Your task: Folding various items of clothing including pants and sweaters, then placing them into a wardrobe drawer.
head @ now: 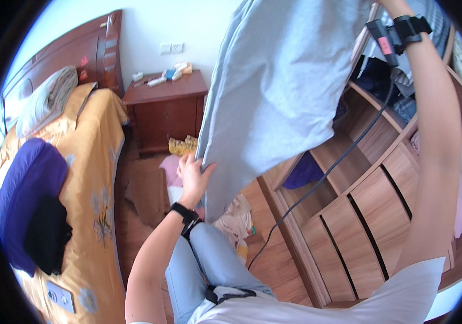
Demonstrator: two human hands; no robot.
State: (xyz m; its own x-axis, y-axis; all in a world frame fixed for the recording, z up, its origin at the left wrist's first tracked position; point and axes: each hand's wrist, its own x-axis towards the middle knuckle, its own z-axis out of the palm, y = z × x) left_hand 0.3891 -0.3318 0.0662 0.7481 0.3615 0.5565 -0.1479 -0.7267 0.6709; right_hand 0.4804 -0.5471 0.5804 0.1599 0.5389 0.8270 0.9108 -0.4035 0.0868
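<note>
A light grey cloth garment [279, 93], possibly trousers, is held up and spread in the air in front of me. My left hand [193, 176] pinches its lower left edge between thumb and fingers. At the top right, my right hand [392, 5] is raised to the garment's upper end; its fingers are cut off by the picture's edge. The cloth hangs from that side, and its top runs out of view. Black straps circle both wrists, and the right one carries a small black device [383, 42] with a cable [316, 186].
On my right stands a wooden wardrobe [360, 239] with open shelves, drawers and clothes. Several garments [235, 222] lie on the floor ahead. A bed [97, 170] with a purple bundle [32, 178], black cloth [48, 235] and phone [60, 296] is left, beside a nightstand [166, 117].
</note>
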